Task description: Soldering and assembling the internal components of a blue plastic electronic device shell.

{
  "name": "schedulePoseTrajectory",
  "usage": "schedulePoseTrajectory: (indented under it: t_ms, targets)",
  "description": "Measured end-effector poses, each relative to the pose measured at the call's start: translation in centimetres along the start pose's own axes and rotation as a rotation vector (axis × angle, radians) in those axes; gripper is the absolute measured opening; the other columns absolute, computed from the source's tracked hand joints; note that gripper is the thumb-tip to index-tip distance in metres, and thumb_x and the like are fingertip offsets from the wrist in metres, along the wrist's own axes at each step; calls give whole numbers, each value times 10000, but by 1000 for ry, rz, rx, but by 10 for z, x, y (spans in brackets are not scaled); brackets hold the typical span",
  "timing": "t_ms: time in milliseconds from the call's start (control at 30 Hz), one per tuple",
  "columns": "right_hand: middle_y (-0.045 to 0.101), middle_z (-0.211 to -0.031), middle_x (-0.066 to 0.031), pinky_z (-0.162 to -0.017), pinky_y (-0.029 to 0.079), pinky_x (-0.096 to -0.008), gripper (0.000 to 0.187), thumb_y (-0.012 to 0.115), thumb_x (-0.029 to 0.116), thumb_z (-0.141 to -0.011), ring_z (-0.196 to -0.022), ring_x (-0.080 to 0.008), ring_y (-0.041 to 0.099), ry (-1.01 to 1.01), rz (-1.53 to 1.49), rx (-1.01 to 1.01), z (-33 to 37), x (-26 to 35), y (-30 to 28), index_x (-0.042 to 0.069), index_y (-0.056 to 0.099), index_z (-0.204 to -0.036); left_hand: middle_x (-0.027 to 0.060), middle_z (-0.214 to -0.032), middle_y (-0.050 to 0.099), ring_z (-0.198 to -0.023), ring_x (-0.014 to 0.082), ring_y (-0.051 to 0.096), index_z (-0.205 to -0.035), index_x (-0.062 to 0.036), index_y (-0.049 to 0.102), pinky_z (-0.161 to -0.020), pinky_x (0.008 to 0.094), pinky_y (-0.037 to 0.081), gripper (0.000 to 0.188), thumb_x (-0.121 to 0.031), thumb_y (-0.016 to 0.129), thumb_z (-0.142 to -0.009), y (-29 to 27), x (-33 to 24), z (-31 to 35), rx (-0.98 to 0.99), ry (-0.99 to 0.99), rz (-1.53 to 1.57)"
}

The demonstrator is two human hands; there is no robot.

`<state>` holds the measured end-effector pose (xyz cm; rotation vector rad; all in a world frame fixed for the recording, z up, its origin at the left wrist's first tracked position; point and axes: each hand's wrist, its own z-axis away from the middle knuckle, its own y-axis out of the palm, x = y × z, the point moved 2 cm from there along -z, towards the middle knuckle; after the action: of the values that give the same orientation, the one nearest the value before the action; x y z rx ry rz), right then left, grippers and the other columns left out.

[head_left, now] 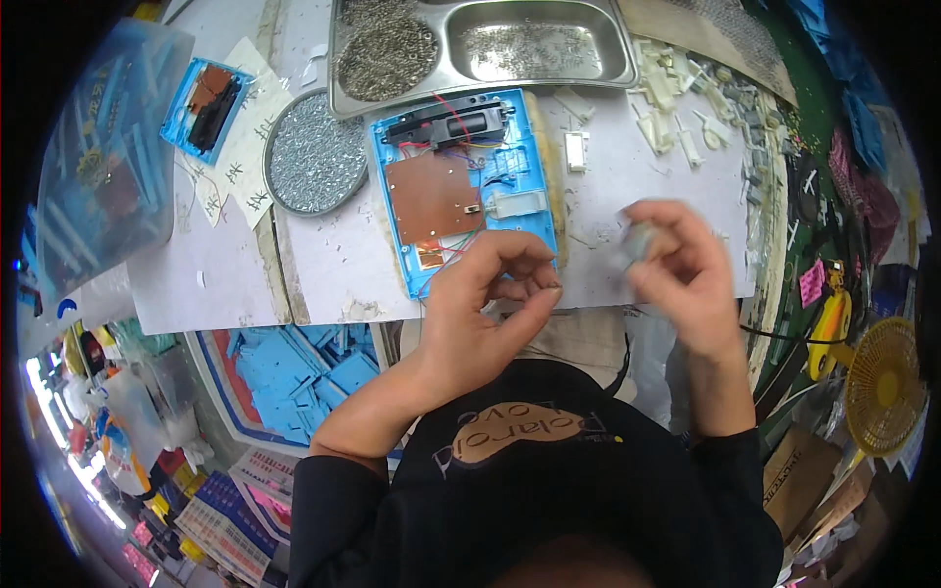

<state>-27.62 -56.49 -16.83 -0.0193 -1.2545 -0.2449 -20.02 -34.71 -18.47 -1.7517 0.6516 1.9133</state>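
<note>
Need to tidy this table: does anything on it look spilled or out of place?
The white plastic parts look scattered: they lie loose on the table, right of the metal tray, rather than in a container.

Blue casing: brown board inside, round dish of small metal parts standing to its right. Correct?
Not quite: in the head view the round dish of small metal parts stands to the left of the blue casing; the brown board is inside.

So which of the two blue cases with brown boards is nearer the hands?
The larger blue case in the middle, with the left hand at its near edge. The smaller blue case lies farther left, past the round grey dish.
</note>
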Motion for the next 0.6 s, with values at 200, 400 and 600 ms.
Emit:
schedulePoseTrajectory:
  t_ms: [200, 400, 600]
  targets:
    - [560, -808, 48, -631, 375, -162, 487, 717, -19, -881, -706, -6, 498, 82, -171, 234, -17, -5, 35, -7, 567, -1344, 39, -1013, 666, -914, 82, 660, -1187, -50, 529, -778, 232, 548, 362, 53, 715, -894, -3, -1, -1, -12, -23, 25]
    - [575, -813, 43, -622, 390, -179, 473, 707, -27, -877, -692, -13, 508, 90, -50, 257, -22, -6, 34, 0, 578, -1331, 80, -1088, 605, -1006, 112, 628, -1221, -20, 479, -820, 237, 549, 412, 135, 674, -893, -7, 1, 0, 51, -20, 44]
    - [672, -884, -52, -645, 494, -275, 489, 789, -2, -799, -711, -144, 619, -567, 546, 148, -19, -1, 40, 21, 629, -1261, 90, -1062, 660, -964, 135, 666, -1173, -21, 539, -811, 266, 562, 352, 103, 699, -884, -10, -3, 2, -16, 64, 15]
